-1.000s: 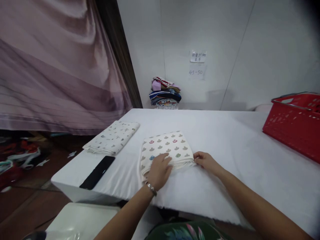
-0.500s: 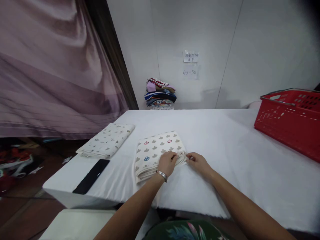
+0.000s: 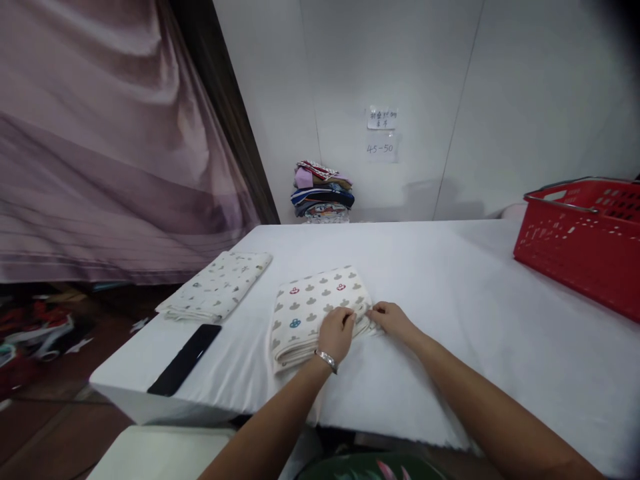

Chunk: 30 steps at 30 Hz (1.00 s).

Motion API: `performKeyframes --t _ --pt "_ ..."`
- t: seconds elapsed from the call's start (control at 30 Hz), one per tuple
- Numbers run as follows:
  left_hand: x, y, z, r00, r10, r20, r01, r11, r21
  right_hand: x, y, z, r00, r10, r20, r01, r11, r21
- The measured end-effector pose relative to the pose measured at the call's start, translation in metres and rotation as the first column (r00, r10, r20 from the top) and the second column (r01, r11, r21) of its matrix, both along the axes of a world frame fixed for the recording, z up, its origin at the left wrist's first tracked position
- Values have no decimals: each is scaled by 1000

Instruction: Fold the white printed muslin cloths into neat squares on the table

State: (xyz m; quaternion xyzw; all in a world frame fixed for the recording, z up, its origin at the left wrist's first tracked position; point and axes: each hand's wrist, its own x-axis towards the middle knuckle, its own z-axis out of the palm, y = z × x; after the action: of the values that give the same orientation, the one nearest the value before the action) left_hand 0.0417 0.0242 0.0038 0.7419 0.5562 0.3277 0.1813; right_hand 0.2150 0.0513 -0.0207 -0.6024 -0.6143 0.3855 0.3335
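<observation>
A folded cream cloth point(image 3: 313, 308) printed with grey, red and blue shapes lies on the white table point(image 3: 450, 280) in front of me. My left hand point(image 3: 336, 331) rests on its near right part, fingers curled onto the fabric near the edge. My right hand point(image 3: 393, 319) pinches the cloth's near right corner. The two hands nearly touch there.
A second folded patterned cloth point(image 3: 217, 293) lies at the table's left edge, with a black phone point(image 3: 185, 359) just nearer. A red plastic basket point(image 3: 583, 237) stands at the right. A stack of folded fabrics point(image 3: 323, 193) sits by the far wall. A mauve curtain point(image 3: 100, 147) hangs left.
My left hand slid right across the cloth from its middle to its near right corner and curled its fingers. My right hand stayed at that corner. The view shifted slightly.
</observation>
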Motion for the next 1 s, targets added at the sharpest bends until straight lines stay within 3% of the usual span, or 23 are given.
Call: performKeyframes --t 0.43,0.53,0.6,0.7,0.8,0.87,0.93,1.0 --pt "4 -18 -8 931 -121 -344 162 982 93 11 2 -15 999 7 -33 -9 999 -46" --pt "2 -28 -7 914 -137 -383 187 978 97 10 -4 -5 998 -67 -4 67 989 132" --pt "-1 -38 -3 910 -151 -387 213 969 124 4 -11 7 997 -82 -6 80 941 330" --pt "-10 -55 3 914 -202 -353 272 949 161 -13 -19 22 995 87 48 -99 861 498" --pt "-28 -71 7 921 -270 -280 330 924 195 -28 -21 20 927 318 199 -373 828 419" --pt "-47 -81 6 958 -215 -192 257 938 234 -32 -19 11 876 390 284 -468 829 306" --pt "-71 -89 2 996 -51 -73 68 965 252 -31 -18 1 863 397 313 -478 842 251" --pt "-97 -94 -2 986 161 42 -166 959 228 -27 -18 -5 866 388 315 -471 846 250"
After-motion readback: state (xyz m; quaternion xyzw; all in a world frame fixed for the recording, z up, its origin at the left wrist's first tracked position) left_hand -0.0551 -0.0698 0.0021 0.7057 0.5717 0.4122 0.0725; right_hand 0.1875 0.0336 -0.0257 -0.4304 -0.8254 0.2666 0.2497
